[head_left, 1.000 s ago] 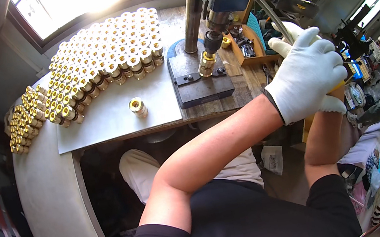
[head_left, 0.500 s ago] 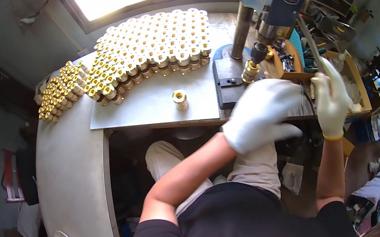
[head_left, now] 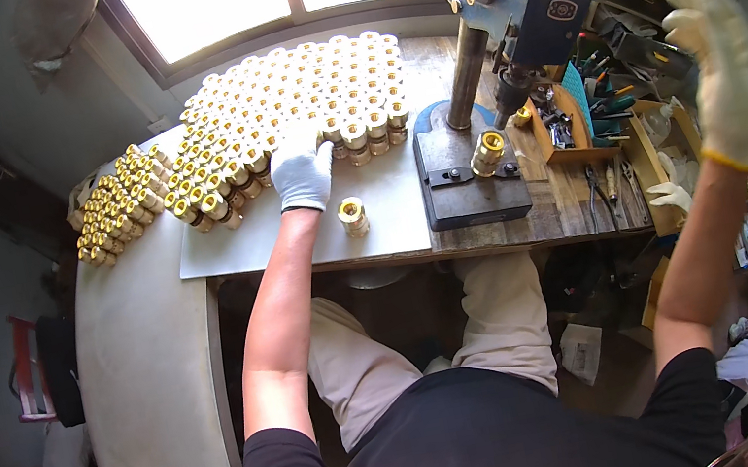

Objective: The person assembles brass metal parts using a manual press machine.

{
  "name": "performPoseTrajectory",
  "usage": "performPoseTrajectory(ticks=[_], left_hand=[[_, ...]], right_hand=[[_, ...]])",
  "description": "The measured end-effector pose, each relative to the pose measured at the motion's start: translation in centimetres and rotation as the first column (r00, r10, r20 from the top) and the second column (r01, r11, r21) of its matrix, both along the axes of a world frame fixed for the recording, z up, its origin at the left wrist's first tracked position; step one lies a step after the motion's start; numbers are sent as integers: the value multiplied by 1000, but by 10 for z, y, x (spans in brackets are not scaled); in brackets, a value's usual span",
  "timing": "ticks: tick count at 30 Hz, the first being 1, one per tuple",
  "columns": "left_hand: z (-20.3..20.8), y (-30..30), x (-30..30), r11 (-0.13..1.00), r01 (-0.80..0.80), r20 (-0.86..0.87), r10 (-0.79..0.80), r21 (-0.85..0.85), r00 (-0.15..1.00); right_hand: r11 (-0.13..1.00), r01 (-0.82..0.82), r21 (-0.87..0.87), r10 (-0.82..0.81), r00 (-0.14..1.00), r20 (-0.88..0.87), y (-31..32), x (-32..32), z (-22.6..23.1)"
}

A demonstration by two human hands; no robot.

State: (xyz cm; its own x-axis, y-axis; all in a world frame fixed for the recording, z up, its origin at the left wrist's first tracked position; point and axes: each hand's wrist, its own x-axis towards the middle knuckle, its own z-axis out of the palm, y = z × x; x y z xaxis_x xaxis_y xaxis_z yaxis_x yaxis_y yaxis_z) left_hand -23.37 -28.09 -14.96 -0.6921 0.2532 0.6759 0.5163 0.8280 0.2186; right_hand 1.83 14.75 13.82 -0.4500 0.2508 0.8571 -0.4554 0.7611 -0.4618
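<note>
Metal fitting [head_left: 352,218] stands alone on a pale sheet [head_left: 275,241] over the counter [head_left: 571,217], mid-frame; another fitting [head_left: 488,153] sits on the press [head_left: 479,207], right of centre. At upper right the raised right hand [head_left: 722,62] has its fingers loosely apart, nothing visible in them. At upper centre the left hand [head_left: 302,174] meets the front of the packed fittings [head_left: 300,96]; whether its fingers are clamped I cannot tell. Seemingly the step is picking one out, calling for a grip that spares its neighbours.
</note>
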Motion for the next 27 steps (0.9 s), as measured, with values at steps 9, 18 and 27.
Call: performPoseTrajectory(ticks=[9, 18, 27], left_hand=[[-9, -18, 35, 976, 47, -40, -39, 213, 998], [-54, -37, 48, 670, -39, 243, -214, 741, 946], [-28, -33, 80, 335, -57, 204, -425, 941, 882]], right_hand=[[998, 6, 59, -38, 833, 552, -99, -46, -213], [991, 21, -129, 63, 791, 609, -105, -62, -213], [964, -180, -198, 255, 842, 476, -144, -29, -207]])
